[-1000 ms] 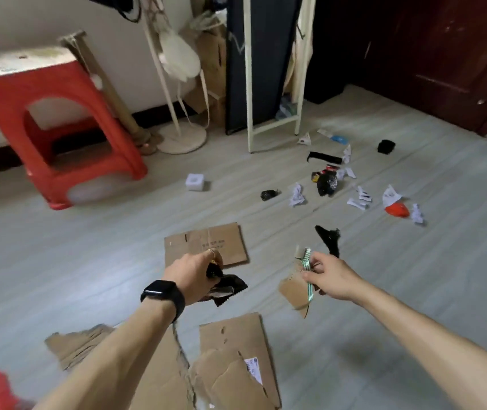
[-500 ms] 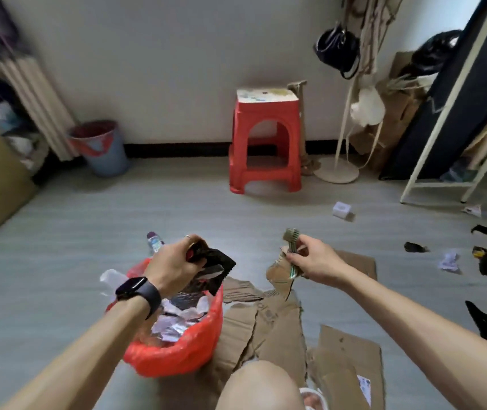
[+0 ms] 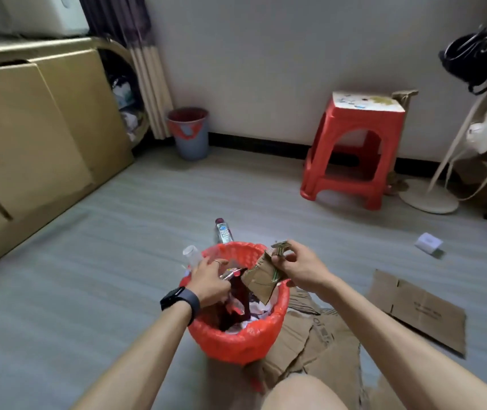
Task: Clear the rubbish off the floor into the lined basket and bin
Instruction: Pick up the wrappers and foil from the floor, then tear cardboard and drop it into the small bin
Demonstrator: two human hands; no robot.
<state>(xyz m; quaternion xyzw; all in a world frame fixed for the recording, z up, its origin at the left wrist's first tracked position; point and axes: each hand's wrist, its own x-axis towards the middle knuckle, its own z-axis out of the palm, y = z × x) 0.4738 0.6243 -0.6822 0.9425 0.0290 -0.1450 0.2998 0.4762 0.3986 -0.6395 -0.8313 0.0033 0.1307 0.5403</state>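
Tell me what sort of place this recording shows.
Probably a lived-in room in a home, maybe a bedroom or storage corner: a red plastic stool, a hanging black handbag, and a curtain beside big cardboard boxes.

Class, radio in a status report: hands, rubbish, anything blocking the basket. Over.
Left hand over lined basket, dark wrapper at fingertips, grip unclear. Right hand pinching cardboard scrap above rim. Basket mouth open; bottle stands behind it.
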